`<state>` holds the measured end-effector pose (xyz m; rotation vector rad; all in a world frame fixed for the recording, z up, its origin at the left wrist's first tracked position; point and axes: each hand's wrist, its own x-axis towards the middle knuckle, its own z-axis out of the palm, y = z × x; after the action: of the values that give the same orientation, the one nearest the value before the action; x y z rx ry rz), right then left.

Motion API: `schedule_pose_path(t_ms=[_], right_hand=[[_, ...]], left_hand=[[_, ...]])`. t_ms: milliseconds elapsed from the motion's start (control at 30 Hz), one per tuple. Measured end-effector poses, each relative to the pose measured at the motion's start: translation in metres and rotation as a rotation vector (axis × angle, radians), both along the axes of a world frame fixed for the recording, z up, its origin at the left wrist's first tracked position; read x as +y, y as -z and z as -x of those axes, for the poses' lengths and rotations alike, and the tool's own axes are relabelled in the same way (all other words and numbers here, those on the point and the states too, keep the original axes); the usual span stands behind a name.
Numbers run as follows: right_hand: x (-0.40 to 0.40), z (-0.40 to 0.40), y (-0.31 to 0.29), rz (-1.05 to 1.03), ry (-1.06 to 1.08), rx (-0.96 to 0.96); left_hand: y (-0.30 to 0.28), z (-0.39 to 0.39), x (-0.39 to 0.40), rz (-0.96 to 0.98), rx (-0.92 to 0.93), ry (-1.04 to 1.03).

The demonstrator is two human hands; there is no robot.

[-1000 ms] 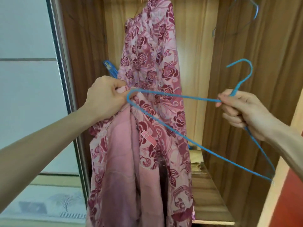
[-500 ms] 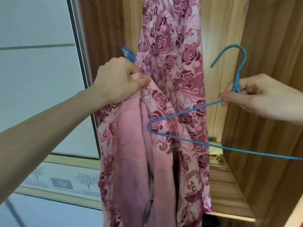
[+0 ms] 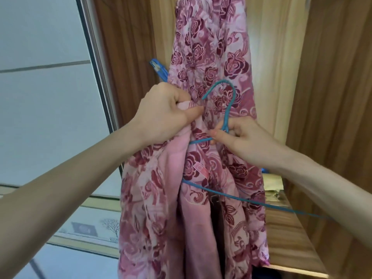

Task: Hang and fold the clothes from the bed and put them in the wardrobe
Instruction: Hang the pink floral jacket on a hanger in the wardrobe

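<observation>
Inside garment [image 3: 211, 57] folds, hanger [image 3: 227, 109] end hidden, left hand [image 3: 163, 115] gripping cloth, right hand [image 3: 239, 137] pinching hanger neck

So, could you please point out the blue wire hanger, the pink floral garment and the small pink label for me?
blue wire hanger [image 3: 229, 109]: head view, on the neck below its hook.
pink floral garment [image 3: 211, 57]: head view, on the upper patterned cloth.
small pink label [image 3: 202, 170]: head view, on the label's middle.

No writing can be read anywhere. A small pink rectangular sewn-in label [image 3: 201, 170] sits on the pink rose-patterned fabric garment [image 3: 211, 63], just below the right hand [image 3: 241, 139], its markings too blurred to make out.
</observation>
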<state>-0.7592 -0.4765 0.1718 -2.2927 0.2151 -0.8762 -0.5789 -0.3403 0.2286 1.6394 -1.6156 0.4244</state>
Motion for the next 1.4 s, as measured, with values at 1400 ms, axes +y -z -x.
schedule_pose_path(t_ms=[1400], right_hand=[[0.004, -0.07, 0.104, 0.127, -0.298, 0.397]], left_hand=[[0.041, -0.043, 0.024, 0.084, 0.08, 0.088]])
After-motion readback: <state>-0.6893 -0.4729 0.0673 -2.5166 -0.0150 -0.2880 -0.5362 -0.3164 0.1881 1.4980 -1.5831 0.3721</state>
